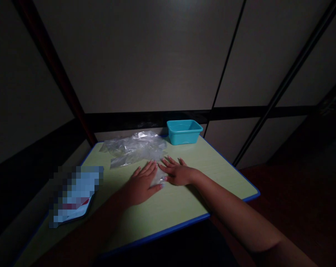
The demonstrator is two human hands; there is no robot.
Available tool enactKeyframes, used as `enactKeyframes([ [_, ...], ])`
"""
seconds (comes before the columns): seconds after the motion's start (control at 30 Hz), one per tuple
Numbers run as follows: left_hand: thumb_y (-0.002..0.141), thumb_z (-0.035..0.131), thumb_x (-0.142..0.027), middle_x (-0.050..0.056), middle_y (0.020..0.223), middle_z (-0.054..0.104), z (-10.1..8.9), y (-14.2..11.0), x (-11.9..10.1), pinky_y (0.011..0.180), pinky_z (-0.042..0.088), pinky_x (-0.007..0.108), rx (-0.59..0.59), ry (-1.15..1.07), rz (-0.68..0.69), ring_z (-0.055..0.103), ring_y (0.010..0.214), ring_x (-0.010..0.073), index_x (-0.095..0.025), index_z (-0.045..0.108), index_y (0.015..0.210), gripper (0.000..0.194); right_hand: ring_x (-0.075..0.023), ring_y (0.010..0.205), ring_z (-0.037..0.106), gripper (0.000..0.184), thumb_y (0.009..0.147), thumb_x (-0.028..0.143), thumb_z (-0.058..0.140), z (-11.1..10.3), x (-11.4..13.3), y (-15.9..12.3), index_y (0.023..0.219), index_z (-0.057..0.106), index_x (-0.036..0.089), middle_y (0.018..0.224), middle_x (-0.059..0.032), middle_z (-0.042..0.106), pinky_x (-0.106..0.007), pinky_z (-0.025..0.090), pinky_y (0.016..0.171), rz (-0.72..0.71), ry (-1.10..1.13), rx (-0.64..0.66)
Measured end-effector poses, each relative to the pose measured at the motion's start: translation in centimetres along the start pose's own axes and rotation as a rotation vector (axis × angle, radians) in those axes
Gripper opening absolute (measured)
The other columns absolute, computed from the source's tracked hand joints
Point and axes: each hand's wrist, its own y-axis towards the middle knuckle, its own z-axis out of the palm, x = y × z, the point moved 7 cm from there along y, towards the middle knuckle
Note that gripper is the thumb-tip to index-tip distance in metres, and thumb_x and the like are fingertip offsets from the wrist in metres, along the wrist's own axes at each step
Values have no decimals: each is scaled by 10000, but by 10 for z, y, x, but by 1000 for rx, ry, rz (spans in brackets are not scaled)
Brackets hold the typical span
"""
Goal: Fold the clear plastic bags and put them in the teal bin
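Both my hands lie on a clear plastic bag point(158, 177) in the middle of the table. My left hand point(142, 184) rests flat with its fingers stretched toward the far side and its thumb pointing right. Beside it, my right hand point(176, 173) has its fingers spread, pressing on the same plastic from the right. Part of the bag shows between the two hands; the rest of it is hidden under them. More crumpled clear plastic bags point(136, 145) are spread just beyond my left fingertips; whether they join the piece under my hands I cannot tell.
A turquoise plastic basket point(184, 138) stands at the table's far right. On the left lies a blurred-out, light blue flat item point(77, 196). The pale green table point(226, 178) has a blue edge, and cabinet panels point(145, 55) rise behind it.
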Motion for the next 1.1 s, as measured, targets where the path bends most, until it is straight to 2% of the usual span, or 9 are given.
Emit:
enactKeyframes([
  [0.13, 872, 317, -561, 93, 1487, 142, 3, -1, -12, 1083, 160, 458, 18, -75, 162, 109, 1373, 222, -187, 233, 1414, 665, -265, 1365, -91, 645, 866, 495, 355, -1, -4, 1, 1436, 154, 268, 1502, -60, -30, -646, -15, 997, 26, -2, -1],
  [0.33, 884, 344, -525, 98, 1464, 245, 1, -2, -17, 1085, 209, 394, 5, -110, 282, 211, 1351, 211, -197, 316, 1387, 602, -291, 1359, -108, 874, 767, 661, 416, 0, -5, 0, 1445, 83, 221, 1494, -89, -61, -656, -35, 985, -14, 34, -13],
  [0.57, 843, 401, -578, 95, 1482, 178, 8, -3, -16, 1052, 184, 527, 48, -84, 264, 150, 1360, 281, -303, 394, 1337, 566, -310, 1357, -104, 984, 709, 740, 419, -7, -11, -3, 1446, 44, 206, 1493, -96, -74, -640, -33, 996, 0, 75, -84],
  [0.7, 813, 413, -621, 90, 1493, 142, 10, -5, -19, 1028, 149, 589, 71, -83, 273, 96, 1363, 314, -368, 328, 1356, 605, -280, 1369, -49, 739, 845, 636, 277, -14, -13, -1, 1443, 104, 239, 1500, -65, -22, -639, -28, 999, 12, 106, -204],
  [0.8, 829, 412, -591, 81, 1502, 115, -2, -4, -18, 1038, 151, 570, 2, -114, 299, 79, 1367, 310, -356, 337, 1356, 581, -259, 1374, -10, 618, 896, 511, 279, -17, -17, 2, 1433, 175, 225, 1501, -69, 52, -641, -42, 996, 50, 77, -297],
  [0.9, 880, 351, -508, 88, 1500, 158, -29, 0, 1, 1063, 189, 496, -248, -163, 210, 143, 1366, 266, -253, 446, 1310, 508, -264, 1374, 7, 636, 876, 493, 355, -20, -21, 4, 1422, 222, 194, 1496, -97, 98, -642, -53, 994, 76, 59, -376],
  [0.97, 892, 337, -449, 96, 1492, 195, -45, -1, 21, 1066, 210, 473, -444, -146, 54, 165, 1363, 254, -201, 472, 1287, 485, -260, 1375, 15, 639, 875, 505, 352, -22, -22, 4, 1420, 226, 197, 1494, -97, 108, -639, -56, 994, 79, 73, -423],
  [1.0, 886, 356, -431, 103, 1493, 188, -48, -1, 29, 1063, 208, 485, -487, -111, -25, 146, 1366, 264, -193, 454, 1300, 488, -260, 1375, 21, 639, 874, 509, 352, -23, -22, 4, 1421, 224, 205, 1495, -94, 108, -639, -57, 994, 74, 81, -434],
  [1.1, 846, 446, -442, 104, 1510, 82, -35, 2, 39, 1029, 165, 585, -359, 18, -139, 34, 1366, 336, -264, 349, 1370, 562, -267, 1373, 34, 637, 862, 519, 381, -20, -17, 5, 1417, 233, 243, 1496, -87, 102, -645, -47, 989, 20, 103, -391],
])
